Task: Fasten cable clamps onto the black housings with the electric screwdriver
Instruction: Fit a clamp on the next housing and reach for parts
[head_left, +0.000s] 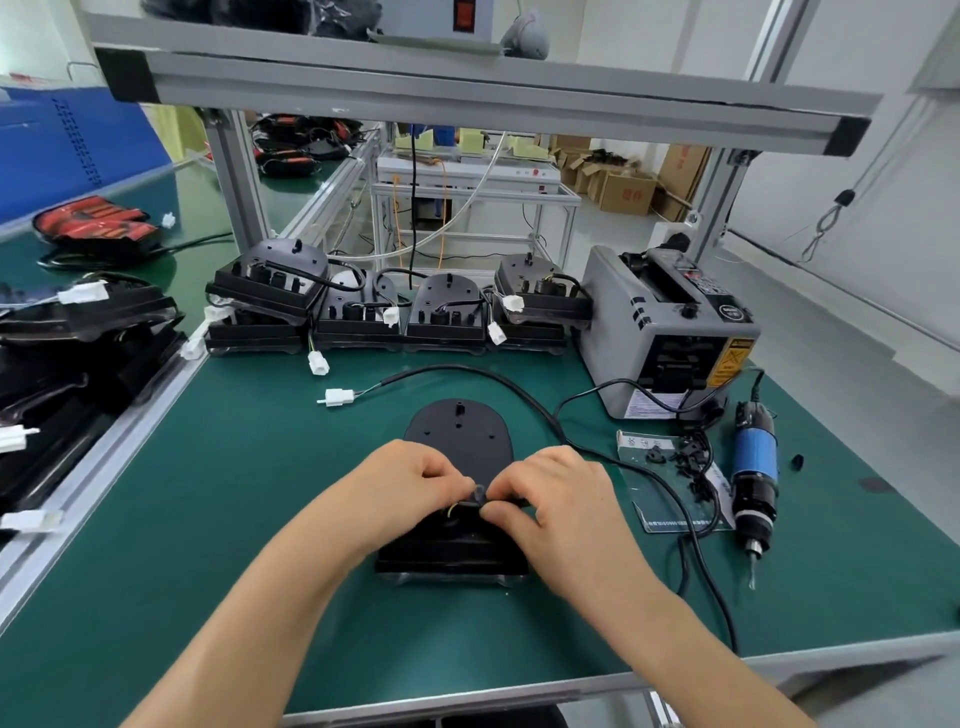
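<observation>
- At the near middle of the green bench mat (208, 519): left hand (410, 483) with fingers curled in, thumb and forefinger pinching a small black cable clamp (477, 492).
- Right hand (556, 499) meets it from the other side. Its fingers are also curled, and the fingertips grip the same clamp. Cannot tell whether the clamp already sits around the cable.
- Black housing (457, 436) lies flat directly under both hands. Its rounded end points away and its squared end faces the near edge. The clamp is held over its middle.
- Cable (519, 395) comes out from beneath the right hand, loops away and to the left, and ends in a white connector (337, 397) lying beyond the housing's rounded end.
- Right of the right hand: a clear sheet (670, 519) carrying loose small black clamps (691, 462). It has printed text along its edges, too small to read.
- Electric screwdriver (754, 467) lies on the mat just beside that sheet, on its right. It has a blue body, and its bit points toward the near edge. Neither hand touches it.
- One small black part (797, 460) lies alone, right of the screwdriver.
- Farther right: a grey benchtop machine (670, 322) with a yellow warning label (730, 361) bearing a black symbol. The lettering is not legible.
- Far edge of the mat: a row of black housings (358, 306), some stacked two high, with white connectors hanging from their leads.
- Left, on the adjoining bench: a pile of more housings (78, 338).
- Background floor: cardboard boxes (628, 195) printed with red characters, which are unreadable.
</observation>
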